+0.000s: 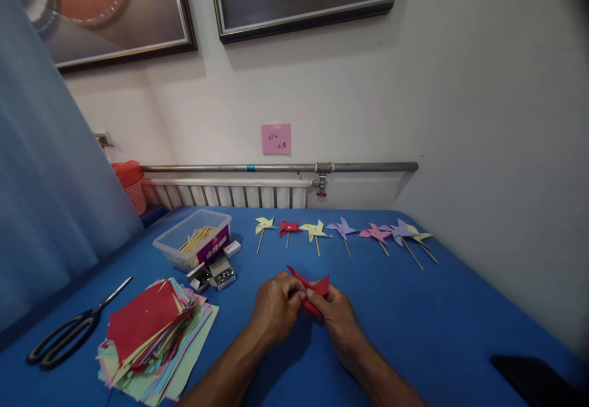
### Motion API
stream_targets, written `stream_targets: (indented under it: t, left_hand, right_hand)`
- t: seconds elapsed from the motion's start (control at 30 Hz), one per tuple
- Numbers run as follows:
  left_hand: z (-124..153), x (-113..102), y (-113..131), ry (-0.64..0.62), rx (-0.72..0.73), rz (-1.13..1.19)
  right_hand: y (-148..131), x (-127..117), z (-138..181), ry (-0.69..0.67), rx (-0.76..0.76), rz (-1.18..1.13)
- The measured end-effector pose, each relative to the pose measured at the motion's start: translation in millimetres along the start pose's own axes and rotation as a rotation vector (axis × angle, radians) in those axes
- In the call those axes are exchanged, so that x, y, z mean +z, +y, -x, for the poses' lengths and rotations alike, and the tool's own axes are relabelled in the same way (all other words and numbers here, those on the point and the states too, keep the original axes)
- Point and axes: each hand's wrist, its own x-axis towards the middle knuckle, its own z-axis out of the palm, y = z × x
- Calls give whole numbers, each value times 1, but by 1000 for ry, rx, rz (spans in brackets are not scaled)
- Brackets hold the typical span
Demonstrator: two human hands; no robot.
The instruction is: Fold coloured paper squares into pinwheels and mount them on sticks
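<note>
Between my two hands, above the blue tabletop, is a red paper pinwheel [322, 285] with folded, pointed blades. My left hand [277, 306] pinches it near its middle with thumb and fingers. From the other side my right hand [338, 318] grips it, thumb laid on the paper. Whether a pin or stick is in the fingers is hidden. Left of my hands lies a stack of coloured paper [151, 327] with red sheets on top. Small open boxes of metal pins [223, 275] stand beyond it, beside a clear plastic tub [172, 246] of thin wooden sticks [197, 239].
Several finished pinwheels on sticks, among them a yellow one [315, 230], lie in a row along the back of the blue table [437, 321]. Black-handled scissors [76, 332] lie at the left. A dark flat object [534, 379] rests at the right front. Behind are a radiator [221, 193] and pipe.
</note>
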Motion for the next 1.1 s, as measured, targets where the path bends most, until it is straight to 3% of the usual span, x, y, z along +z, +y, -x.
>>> stream_targets:
  t: [0.3, 0.57, 1.1]
  left_hand:
    - [0, 4, 2, 29, -89, -74]
    - [-3, 10, -4, 57, -250, 54]
    - [-3, 9, 0, 102, -254, 45]
  right_hand:
    - [6, -2, -3, 4, -7, -1]
    - [2, -3, -5, -5, -51, 95]
    - [-17, 3, 4, -33, -120, 266]
